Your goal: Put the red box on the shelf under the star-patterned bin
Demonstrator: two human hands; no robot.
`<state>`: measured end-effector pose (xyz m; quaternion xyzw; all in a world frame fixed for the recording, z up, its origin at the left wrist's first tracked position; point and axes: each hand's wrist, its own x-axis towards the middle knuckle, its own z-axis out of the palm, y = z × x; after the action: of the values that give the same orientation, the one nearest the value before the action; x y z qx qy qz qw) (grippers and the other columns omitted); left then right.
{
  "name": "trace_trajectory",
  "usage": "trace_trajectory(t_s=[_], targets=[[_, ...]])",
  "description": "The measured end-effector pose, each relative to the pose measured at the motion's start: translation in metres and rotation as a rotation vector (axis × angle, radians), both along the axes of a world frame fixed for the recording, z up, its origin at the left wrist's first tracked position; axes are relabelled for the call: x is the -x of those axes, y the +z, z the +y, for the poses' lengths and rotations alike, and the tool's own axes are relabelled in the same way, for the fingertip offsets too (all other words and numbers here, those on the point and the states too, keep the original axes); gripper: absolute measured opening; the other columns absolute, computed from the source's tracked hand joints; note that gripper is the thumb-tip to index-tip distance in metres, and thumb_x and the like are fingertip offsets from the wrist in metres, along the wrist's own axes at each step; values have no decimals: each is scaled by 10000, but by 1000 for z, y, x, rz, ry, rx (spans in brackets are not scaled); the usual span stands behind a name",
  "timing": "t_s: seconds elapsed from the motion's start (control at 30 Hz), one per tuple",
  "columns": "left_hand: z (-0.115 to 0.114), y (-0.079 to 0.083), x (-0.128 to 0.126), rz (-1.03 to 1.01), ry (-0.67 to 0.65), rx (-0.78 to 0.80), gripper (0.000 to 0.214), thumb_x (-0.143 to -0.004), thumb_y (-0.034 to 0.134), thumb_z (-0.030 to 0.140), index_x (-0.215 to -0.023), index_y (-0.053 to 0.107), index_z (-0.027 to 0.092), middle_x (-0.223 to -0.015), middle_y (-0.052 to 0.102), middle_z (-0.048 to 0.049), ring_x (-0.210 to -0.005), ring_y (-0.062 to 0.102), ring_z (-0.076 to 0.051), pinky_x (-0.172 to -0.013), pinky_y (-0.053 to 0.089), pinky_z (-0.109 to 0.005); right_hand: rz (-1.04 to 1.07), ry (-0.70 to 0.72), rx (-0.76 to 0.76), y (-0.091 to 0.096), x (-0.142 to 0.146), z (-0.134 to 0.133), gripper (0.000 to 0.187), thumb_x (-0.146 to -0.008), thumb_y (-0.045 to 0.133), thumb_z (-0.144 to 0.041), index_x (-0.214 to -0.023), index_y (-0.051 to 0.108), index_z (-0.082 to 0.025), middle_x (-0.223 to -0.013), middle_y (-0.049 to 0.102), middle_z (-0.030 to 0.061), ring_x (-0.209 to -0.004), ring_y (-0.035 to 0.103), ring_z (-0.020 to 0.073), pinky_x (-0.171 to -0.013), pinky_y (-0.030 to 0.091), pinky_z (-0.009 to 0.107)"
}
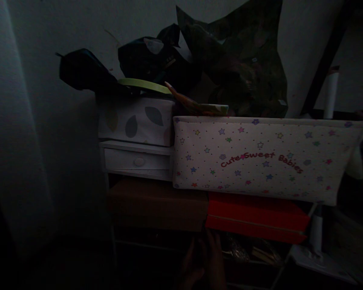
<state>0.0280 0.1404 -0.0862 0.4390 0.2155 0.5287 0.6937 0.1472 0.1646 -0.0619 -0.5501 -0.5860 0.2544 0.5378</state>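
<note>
Low in the middle of the dim view, my left hand (pixel 191 264) is raised with its fingers pointing up, and nothing shows in it. Close beside it is my right hand (pixel 215 257), fingers stretched upward, also with no object visible. Both are dark and partly cut off by the bottom edge. Just above the fingertips meet the corners of a brown box (pixel 159 205) and a red box (pixel 255 217). Whether the fingers touch either box I cannot tell.
A white fabric bin (pixel 260 161) with stars and lettering juts out above the red box. Left of it are a small white drawer (pixel 136 160) and a leaf-patterned box (pixel 136 121). Dark bags (pixel 157 60) and a large green bag (pixel 248 68) are piled on top.
</note>
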Motion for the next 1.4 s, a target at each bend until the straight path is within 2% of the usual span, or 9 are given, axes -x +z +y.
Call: trace_trajectory(t_s=[0.17,0.3,0.37,0.5,0.67,0.8,0.97,1.2,1.4], targets=[[-1,0,1,107,-3,41,1024,-589,728,310,-1474,245,132,-1569,311,-126,-1441,306,-296,-1166,311,-430,-49,16,-10,-8,0,1,430,-884,404,-321,-1300,495,-265,-1325,445,112,-1235,518,233,-1058,447,401],[-6,9,3,185,76,89,1021,-566,733,353,-1443,267,116,-1522,394,-184,-1398,384,-318,-1136,353,-441,-146,-56,-27,-15,1,-1,505,-888,411,-329,-1382,388,-228,-1415,350,155,-1283,469,282,-1033,458,445],[-6,15,7,221,248,101,905,-597,710,399,-1377,350,116,-1461,460,-217,-1335,460,-323,-1106,384,-454,-192,-159,-94,-17,3,-5,520,-892,425,-352,-1388,372,-208,-1446,304,182,-1299,436,318,-1019,456,496],[1,24,33,306,821,211,548,-641,642,433,-1098,538,150,-1189,603,-181,-1098,584,-322,-1004,445,-496,-282,-309,-356,-20,16,-20,410,-886,482,-333,-1284,481,-236,-1285,442,153,-1220,454,312,-995,428,537],[10,21,87,268,1149,369,432,-694,595,457,-1050,480,241,-1158,539,-85,-1112,518,-320,-1010,398,-537,-210,-163,-397,-33,45,-36,275,-898,456,-251,-1143,562,-317,-1106,561,74,-1070,532,247,-905,476,441],[9,10,104,171,1071,421,232,-647,608,364,-827,551,230,-1021,621,-78,-1106,545,-322,-1036,383,-536,-251,96,-273,-46,62,-33,456,-880,405,-171,-1281,492,-368,-1273,584,45,-1220,521,230,-1009,479,432],[3,13,93,21,884,389,188,-649,634,338,-801,602,233,-1014,677,-57,-944,640,-246,-930,486,-451,-308,409,-52,-41,74,-24,587,-866,378,-182,-1434,325,-326,-1533,364,25,-1422,318,226,-1175,305,505],[6,22,82,-41,879,381,398,-692,664,305,-1073,554,267,-1040,670,-15,-1016,635,-218,-944,477,-402,-91,510,96,-22,94,-21,694,-828,393,-203,-1481,175,-123,-1579,236,120,-1454,235,197,-1214,192,442],[8,25,74,-48,818,335,447,-718,677,319,-1140,532,293,-1090,685,-13,-1006,658,-207,-938,488,-386,71,541,131,-30,96,-11,718,-839,455,-340,-1477,196,-136,-1577,242,126,-1453,241,201,-1210,190,440]])
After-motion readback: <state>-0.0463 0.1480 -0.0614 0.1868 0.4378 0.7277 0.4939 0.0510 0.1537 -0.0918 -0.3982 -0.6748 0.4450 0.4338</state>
